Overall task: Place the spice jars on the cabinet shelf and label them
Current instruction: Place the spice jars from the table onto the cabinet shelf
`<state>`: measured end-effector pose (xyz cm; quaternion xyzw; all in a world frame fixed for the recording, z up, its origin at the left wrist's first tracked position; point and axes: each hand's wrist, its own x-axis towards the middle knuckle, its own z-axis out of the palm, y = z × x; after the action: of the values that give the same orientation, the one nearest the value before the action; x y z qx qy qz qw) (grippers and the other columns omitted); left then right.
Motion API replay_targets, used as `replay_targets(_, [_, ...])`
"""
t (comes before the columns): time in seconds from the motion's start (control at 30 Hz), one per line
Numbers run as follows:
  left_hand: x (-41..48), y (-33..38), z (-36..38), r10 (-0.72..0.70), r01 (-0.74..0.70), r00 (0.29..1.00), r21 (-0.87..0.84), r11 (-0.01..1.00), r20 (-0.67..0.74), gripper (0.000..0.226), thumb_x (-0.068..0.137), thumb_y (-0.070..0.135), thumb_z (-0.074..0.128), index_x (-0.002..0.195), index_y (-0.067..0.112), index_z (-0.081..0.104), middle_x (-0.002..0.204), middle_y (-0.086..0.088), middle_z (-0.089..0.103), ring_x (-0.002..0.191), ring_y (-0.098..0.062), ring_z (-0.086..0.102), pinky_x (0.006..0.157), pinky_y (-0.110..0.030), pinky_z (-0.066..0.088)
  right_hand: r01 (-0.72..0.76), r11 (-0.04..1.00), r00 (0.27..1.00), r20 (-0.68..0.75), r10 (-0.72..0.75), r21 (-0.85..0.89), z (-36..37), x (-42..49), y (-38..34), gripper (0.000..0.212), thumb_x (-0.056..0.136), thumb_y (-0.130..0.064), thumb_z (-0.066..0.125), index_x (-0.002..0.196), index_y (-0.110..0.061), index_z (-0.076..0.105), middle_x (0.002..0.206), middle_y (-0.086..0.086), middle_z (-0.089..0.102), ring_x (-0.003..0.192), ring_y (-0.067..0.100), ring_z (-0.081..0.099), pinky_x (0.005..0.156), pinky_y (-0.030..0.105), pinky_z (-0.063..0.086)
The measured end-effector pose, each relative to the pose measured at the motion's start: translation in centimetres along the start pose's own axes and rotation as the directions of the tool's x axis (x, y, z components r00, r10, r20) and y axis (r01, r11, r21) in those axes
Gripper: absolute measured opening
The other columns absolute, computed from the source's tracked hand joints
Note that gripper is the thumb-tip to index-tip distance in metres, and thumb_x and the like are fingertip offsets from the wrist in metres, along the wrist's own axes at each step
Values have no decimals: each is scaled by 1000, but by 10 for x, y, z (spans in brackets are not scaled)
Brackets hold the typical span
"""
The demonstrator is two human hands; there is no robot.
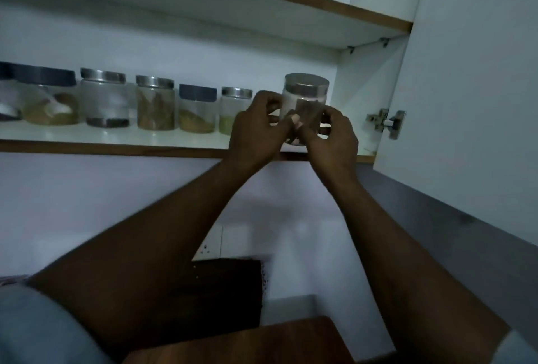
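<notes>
The left hand [256, 128] and right hand [333, 138] pinch a small brownish label strip [309, 115] against the steel-lidded clear jar [306, 93] at the right end of the white shelf [116, 137], where uneven pressing could crease it or shove the jar.

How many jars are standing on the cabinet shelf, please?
7 jars: six in a row on the shelf, the leftmost cut off by the frame, and one at the right end, where both hands hold a label. More may be hidden leftwards.
</notes>
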<state>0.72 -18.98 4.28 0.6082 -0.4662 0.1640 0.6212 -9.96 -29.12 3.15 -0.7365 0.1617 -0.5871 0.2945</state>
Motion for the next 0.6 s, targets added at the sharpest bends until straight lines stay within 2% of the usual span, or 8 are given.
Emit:
replay_targets(0.07, [24,-6,9,37,-48,994,105,993,101,48,92,32,67,139,25,57,134,7,65,115,-10,65,92,-27,55,-69,998,996,66,67,15,3,34,11,66,81,-47,71,141,-34,46,121,-8,67,99,3,65,82,25,54])
replay_targets(0.17, [51,-19,18,-100,50,955,183,982,279,59,98,12,57,153,30,43,149,-2,54,125,-21,59,103,-40,51,-128,991,977,166,132,-35,6,67,30,71,78,-38,71,142,-38,40,118,-5,69,92,-1,64,70,18,49])
replay_targets(0.2, [55,-25,21,-145,66,937,245,967,317,62,99,11,56,155,30,39,151,-5,51,128,-23,56,108,-41,47,-138,989,970,194,147,-56,6,73,37,70,79,-34,72,142,-37,40,120,-2,68,96,5,65,73,21,52])
replay_targets(0.27, [55,-37,29,-157,-3,914,392,920,374,63,98,10,57,156,26,37,155,-7,46,135,-25,50,113,-33,38,-153,983,952,253,176,-106,11,80,54,71,83,-28,73,145,-32,38,126,4,67,107,20,66,85,34,58])
replay_targets(0.33, [54,-43,34,-111,-120,887,456,882,447,63,96,10,57,154,27,40,152,-9,49,131,-26,52,99,-27,40,-137,968,949,252,189,-210,18,79,70,70,85,-30,71,146,-27,37,125,7,68,109,28,66,91,41,56])
replay_targets(0.4, [56,-46,37,-95,-172,856,452,875,509,59,94,13,58,150,30,47,144,-8,58,120,-26,58,86,-23,39,-80,939,963,216,159,-335,26,78,81,68,86,-37,67,146,-22,37,121,10,70,107,32,65,88,38,53])
replay_targets(0.5, [64,-47,40,-148,-195,811,501,843,565,49,97,19,60,146,20,54,141,-10,59,121,-27,58,85,-23,37,-65,909,964,208,164,-412,36,86,85,63,87,-42,67,138,-14,43,114,13,70,102,33,65,79,36,51])
replay_targets(0.6, [65,-46,42,-189,-264,777,584,768,600,40,100,24,56,139,15,61,136,-12,61,117,-26,59,87,-28,42,-103,883,945,231,231,-458,41,97,85,60,83,-40,71,130,-9,48,115,15,66,103,33,63,74,32,42])
